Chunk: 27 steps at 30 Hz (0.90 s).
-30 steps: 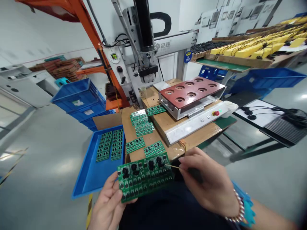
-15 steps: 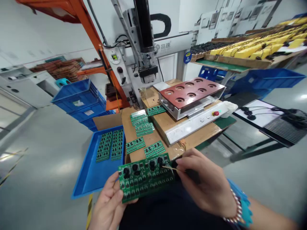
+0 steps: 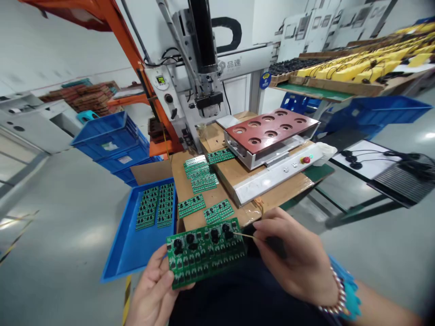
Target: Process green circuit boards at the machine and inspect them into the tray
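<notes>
Head view: our left hand (image 3: 152, 290) pinches the green circuit board (image 3: 204, 253) by its lower left corner, low in front of us, just short of the cardboard bench (image 3: 234, 174). Our right hand (image 3: 295, 262) is closed round a thin stick (image 3: 244, 235), tip at the board's right end. We judge the board light, stiff and fragile, best gripped by bare edges. The machine (image 3: 238, 61) reads "品速"; its display (image 3: 160, 80) is illegible

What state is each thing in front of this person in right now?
circuit board, held level by the left hand at its near-left corner.
thin stick, pinched in the right hand, tip at the board's right end.
blue tray, open, small boards lying flat in two rows inside.
red plate, lying flat on its metal frame.
small display, lit.
</notes>
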Motion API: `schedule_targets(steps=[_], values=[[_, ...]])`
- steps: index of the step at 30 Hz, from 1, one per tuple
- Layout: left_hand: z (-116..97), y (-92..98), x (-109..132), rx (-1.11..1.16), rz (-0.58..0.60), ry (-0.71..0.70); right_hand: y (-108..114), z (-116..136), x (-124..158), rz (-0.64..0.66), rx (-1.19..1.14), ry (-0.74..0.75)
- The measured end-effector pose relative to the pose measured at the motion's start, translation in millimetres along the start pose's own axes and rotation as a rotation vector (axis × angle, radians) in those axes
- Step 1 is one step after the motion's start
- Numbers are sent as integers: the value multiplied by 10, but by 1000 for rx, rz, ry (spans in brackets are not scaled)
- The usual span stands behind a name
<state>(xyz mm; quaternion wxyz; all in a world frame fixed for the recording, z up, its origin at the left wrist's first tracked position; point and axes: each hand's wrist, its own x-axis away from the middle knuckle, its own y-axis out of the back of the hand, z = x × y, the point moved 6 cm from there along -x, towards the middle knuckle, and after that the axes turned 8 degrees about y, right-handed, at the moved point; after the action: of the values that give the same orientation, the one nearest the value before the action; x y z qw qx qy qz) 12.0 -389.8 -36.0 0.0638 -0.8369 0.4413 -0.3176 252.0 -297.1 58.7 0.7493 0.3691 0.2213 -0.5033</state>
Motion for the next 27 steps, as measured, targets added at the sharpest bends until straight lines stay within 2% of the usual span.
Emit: schedule_targets(steps=[20,27], values=[[46,32,12,2,-33,37,-2,-21,-51,-35,21,23],[28,29,22,-4,-37,8,1,-6,-28,-26,3,25]])
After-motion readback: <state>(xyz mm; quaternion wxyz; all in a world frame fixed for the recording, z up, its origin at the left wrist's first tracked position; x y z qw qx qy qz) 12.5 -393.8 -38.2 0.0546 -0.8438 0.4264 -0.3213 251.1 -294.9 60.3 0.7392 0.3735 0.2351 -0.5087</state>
